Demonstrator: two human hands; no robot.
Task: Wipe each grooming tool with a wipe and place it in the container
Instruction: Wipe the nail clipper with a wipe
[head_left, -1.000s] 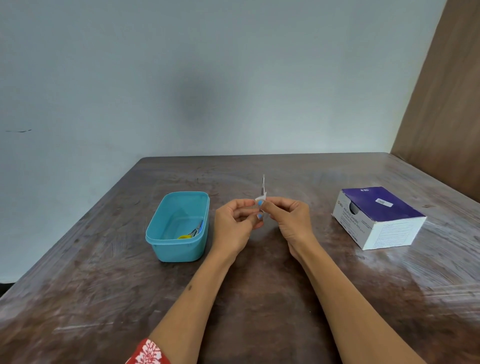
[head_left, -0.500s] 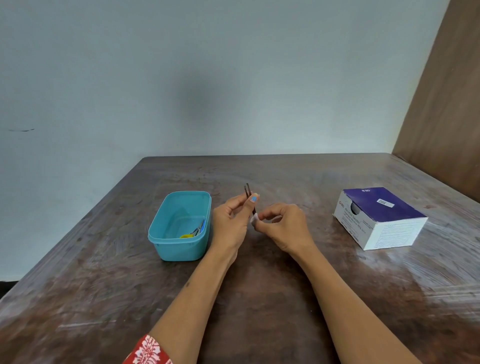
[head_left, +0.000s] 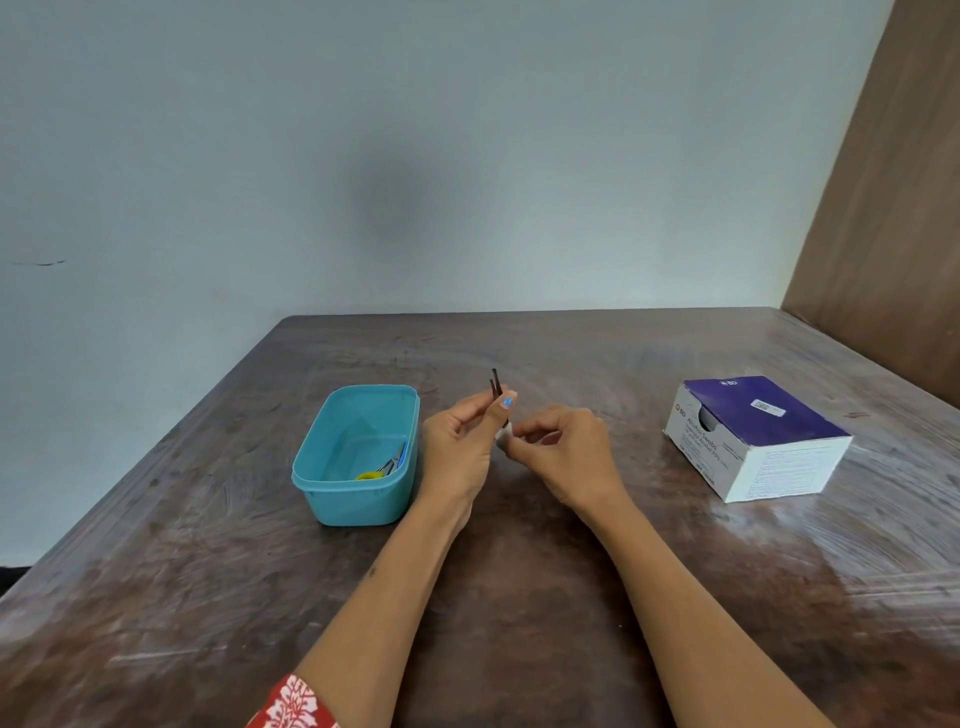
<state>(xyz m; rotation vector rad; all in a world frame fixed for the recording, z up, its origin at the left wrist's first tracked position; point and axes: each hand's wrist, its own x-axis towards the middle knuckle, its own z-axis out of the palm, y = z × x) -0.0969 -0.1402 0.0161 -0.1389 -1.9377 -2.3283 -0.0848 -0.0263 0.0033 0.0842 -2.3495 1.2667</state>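
Two tweezers (head_left: 494, 383) prongs visible above left hand (head_left: 460, 448).

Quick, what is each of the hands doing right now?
Left hand: pinching thin dark tweezers, tips pointing up.
Right hand: pinching a small white wipe.

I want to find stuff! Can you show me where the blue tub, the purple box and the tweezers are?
blue tub (head_left: 400, 486), head view, on its right wall.
purple box (head_left: 763, 410), head view, on its purple top face.
tweezers (head_left: 495, 383), head view, on the two dark prongs sticking up above the left hand (head_left: 457, 452).
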